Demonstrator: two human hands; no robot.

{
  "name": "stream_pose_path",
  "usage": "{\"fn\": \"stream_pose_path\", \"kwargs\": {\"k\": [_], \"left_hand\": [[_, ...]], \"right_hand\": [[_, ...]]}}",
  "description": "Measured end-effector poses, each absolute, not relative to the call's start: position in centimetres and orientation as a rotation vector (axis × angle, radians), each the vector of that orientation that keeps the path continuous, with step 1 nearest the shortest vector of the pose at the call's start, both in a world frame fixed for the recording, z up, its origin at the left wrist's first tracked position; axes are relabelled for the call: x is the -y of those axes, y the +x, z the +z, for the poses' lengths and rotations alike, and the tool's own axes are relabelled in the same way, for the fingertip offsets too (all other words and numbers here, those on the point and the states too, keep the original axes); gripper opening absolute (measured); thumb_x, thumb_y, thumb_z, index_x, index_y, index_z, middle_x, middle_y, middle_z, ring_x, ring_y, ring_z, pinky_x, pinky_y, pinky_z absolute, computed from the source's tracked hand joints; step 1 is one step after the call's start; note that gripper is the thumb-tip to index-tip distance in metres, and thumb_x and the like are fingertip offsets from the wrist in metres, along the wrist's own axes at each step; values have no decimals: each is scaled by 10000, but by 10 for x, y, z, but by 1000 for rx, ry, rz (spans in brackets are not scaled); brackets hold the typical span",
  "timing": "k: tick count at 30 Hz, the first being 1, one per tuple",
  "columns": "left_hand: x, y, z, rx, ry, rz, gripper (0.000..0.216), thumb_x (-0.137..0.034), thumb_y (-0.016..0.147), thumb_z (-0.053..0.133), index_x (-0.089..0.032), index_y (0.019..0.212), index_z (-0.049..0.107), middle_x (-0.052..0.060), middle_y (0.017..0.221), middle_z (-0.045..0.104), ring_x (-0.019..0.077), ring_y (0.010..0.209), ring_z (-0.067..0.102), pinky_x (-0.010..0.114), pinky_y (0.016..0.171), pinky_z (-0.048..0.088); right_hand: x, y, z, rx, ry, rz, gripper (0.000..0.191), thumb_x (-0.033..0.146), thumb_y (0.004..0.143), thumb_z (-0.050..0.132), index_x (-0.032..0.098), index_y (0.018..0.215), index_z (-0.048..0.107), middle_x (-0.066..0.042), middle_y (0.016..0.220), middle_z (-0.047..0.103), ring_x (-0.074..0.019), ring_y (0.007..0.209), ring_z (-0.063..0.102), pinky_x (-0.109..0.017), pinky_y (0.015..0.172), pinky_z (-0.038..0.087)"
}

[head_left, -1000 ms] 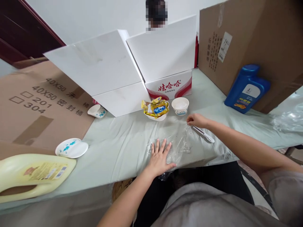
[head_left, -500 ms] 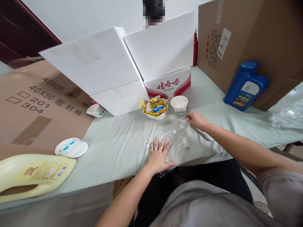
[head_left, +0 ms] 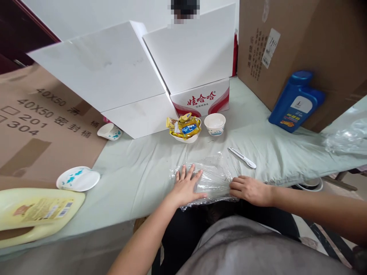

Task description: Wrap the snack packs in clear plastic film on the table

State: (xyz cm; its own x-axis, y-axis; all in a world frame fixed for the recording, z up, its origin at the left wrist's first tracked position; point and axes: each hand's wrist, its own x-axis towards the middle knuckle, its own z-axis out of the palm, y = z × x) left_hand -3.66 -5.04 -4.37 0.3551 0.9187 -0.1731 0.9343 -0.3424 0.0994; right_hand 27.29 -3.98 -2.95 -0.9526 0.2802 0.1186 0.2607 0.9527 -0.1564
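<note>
A crinkled sheet of clear plastic film (head_left: 213, 173) lies at the table's front edge. My left hand (head_left: 185, 189) rests flat on its left part, fingers spread. At the film's right edge is my right hand (head_left: 248, 190), its fingers curled together on the plastic. Just beyond that hand lies a slim white utility knife (head_left: 242, 157), touched by neither hand. Behind the film stand a paper bowl filled with yellow-wrapped snacks (head_left: 187, 129) and a white paper cup (head_left: 215, 125) with whitish contents.
White cartons (head_left: 200, 95) stand at the back, with a person's head behind them. A blue bottle (head_left: 296, 103) leans by a brown carton (head_left: 275, 49) on the right. At left are a pale yellow jug (head_left: 40, 214), tipped paper bowls (head_left: 78, 178) and another brown carton (head_left: 43, 114).
My right hand has moved from the utility knife toward me, onto the film's right edge. The knife now lies uncovered. My left hand stays spread on the film.
</note>
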Motion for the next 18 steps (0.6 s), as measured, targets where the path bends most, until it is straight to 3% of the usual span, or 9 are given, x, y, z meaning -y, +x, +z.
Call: {"fn": "stream_pose_path", "kwargs": {"k": [3,6,9,11,14,18], "left_hand": [[27,-40,-19,-1686,2402,-81,733,-749,783,488,-318,1376,500,87,1484,436,364,1346,406,504,1040,388],[5,-19,4,-1866,2438,218,414,-481,924,450,-226,1175,659,105,1244,631,302,1185,545,470,1003,425],[-11,20,1,-1325,2612,297,317,-273,948,417,-244,1120,682,43,1130,692,205,1124,581,380,1028,426],[-17,43,-14,-1041,2654,203,320,-257,946,431,-267,1172,658,20,1237,654,176,1200,545,355,1069,396],[-23,62,-39,-1114,2714,143,398,-351,934,488,-281,1320,552,28,1451,489,229,1371,383,439,1129,316],[-25,61,-55,-1224,2766,138,581,-496,905,510,-293,1439,404,34,1564,309,280,1439,253,498,1153,245]], "right_hand": [[42,280,-33,2934,-471,182,199,155,948,427,161,919,623,-85,897,606,-204,844,493,-328,723,404],[41,275,-35,2933,-524,155,203,162,952,422,165,889,616,-80,878,599,-200,816,485,-327,707,404],[42,269,-35,2908,-518,124,216,159,952,418,160,876,621,-85,880,606,-202,830,500,-343,735,416],[46,269,-34,2849,-468,117,241,146,955,401,158,904,636,-98,922,619,-209,907,519,-366,803,420],[55,275,-32,2776,-355,151,266,132,955,382,163,968,647,-111,989,632,-209,991,529,-385,878,411],[70,287,-33,2837,-294,219,256,141,958,378,162,974,633,-88,879,632,-187,839,549,-334,753,435]]}}
